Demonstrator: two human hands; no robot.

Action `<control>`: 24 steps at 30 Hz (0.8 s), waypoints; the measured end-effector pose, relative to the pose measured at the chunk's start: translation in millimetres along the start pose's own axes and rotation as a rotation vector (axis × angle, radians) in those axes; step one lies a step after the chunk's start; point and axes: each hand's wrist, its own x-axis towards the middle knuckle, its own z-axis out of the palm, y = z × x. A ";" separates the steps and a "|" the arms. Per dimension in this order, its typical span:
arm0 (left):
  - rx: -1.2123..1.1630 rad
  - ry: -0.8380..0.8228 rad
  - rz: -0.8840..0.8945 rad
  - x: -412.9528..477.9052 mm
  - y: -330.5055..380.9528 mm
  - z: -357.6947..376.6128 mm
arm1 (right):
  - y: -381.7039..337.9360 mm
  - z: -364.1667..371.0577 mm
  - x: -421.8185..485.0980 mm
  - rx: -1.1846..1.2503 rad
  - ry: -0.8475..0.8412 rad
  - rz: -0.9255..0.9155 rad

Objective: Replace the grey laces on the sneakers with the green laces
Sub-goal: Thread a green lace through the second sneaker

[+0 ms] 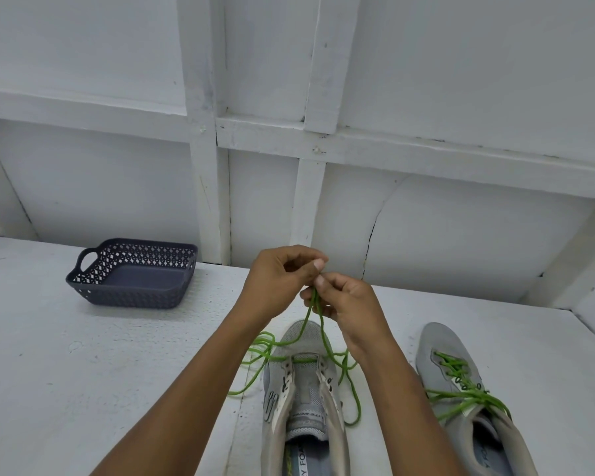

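Head view: left hand [275,280], right hand [351,304] both pinching green lace [323,326] above sneaker [303,389]; second sneaker [454,369], laced, right of it; basket [131,297] far left.

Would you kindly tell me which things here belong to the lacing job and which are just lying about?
In the job: loose green lace, pinched by the left hand and right hand; grey mesh sneaker being laced; second grey mesh sneaker, already laced green.
Lying about: dark grey perforated plastic basket.
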 end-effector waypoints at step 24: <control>0.066 -0.095 0.086 2.9 1.6 -11.7 | -1.7 -4.5 1.9 0.058 -0.020 0.011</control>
